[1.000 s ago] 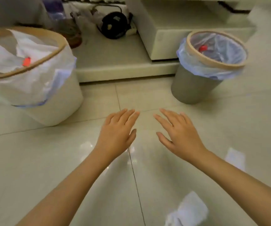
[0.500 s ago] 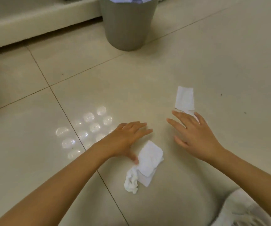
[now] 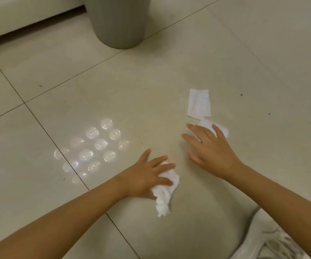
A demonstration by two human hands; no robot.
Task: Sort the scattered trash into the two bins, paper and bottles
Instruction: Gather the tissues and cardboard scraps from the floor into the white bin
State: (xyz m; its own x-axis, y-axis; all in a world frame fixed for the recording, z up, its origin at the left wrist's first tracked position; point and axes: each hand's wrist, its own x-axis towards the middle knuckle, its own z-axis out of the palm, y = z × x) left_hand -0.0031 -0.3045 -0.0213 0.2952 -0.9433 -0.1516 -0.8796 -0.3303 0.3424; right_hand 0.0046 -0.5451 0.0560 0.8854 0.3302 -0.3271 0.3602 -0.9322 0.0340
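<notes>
A crumpled white tissue (image 3: 165, 195) lies on the tiled floor. My left hand (image 3: 147, 176) rests on top of it, fingers curling over its upper part. A flat white paper scrap (image 3: 199, 102) lies further out to the right, with a second small piece (image 3: 222, 128) just below it. My right hand (image 3: 209, 148) hovers with fingers spread, its fingertips over that small piece, holding nothing. The grey bin (image 3: 116, 21) stands at the top; only its lower wall shows.
A pale low platform edge (image 3: 29, 19) runs along the top left. Bright light spots (image 3: 94, 146) reflect off the floor left of my hands. My light trouser leg (image 3: 274, 238) fills the bottom right corner.
The view swung down from the two bins to the floor. My left hand came down onto the crumpled tissue; my right hand slid up toward the flat scraps.
</notes>
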